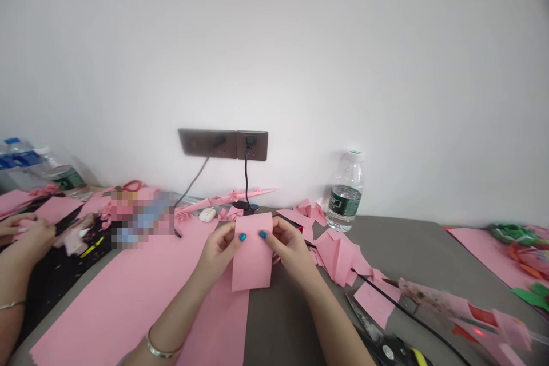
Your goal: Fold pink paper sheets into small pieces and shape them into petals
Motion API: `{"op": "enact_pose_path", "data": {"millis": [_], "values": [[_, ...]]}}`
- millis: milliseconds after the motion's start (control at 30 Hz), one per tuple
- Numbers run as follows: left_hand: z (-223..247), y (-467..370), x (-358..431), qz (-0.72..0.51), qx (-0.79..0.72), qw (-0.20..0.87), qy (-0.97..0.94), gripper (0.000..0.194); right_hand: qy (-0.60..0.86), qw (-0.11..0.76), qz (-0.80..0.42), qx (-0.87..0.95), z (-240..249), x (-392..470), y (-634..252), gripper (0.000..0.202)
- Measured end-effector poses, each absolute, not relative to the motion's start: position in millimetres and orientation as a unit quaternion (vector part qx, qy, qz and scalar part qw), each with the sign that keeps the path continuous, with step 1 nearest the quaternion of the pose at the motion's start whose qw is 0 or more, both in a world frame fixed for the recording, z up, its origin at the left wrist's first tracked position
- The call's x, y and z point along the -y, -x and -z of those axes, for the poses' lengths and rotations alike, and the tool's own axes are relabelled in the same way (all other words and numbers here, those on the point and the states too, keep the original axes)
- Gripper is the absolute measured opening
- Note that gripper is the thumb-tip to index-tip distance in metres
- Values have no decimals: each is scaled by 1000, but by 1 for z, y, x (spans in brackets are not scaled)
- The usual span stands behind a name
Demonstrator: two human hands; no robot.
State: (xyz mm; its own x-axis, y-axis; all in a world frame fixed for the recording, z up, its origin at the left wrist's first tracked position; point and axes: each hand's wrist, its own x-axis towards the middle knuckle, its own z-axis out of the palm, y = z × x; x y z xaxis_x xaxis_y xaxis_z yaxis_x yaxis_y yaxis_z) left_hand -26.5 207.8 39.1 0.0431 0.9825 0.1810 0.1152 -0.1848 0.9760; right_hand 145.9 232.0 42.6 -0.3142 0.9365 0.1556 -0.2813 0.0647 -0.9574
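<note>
Between my two hands a pink paper strip [252, 260] is held up, its top edge curving over and its lower end hanging above the grey table. My left hand [222, 249] pinches its left side near the top, thumb on the front face. On the right side my right hand [288, 240] pinches it the same way, fingers behind. Large pink sheets [141, 291] lie beneath and left of my left forearm. Folded pink paper pieces [338, 254] sit just right of my right hand.
Scissors [388, 349] and a pink-wrapped tool with a black cord [454, 303] lie at the front right. A water bottle [344, 194] stands by the wall. Another person's hands [32, 237] hold pink paper at the far left. Cords run from the wall sockets [252, 145].
</note>
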Motion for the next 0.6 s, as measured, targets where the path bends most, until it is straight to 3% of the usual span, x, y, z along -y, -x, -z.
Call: {"op": "enact_pose_path", "data": {"millis": [300,600], "values": [[-34,28,-208,-494,-504,365,-607,29,306,474,-570,597,-33,-235,-155,23],[-37,30,-208,-510,-481,407,-586,23,291,502,-479,659,-29,-240,-160,28]]}}
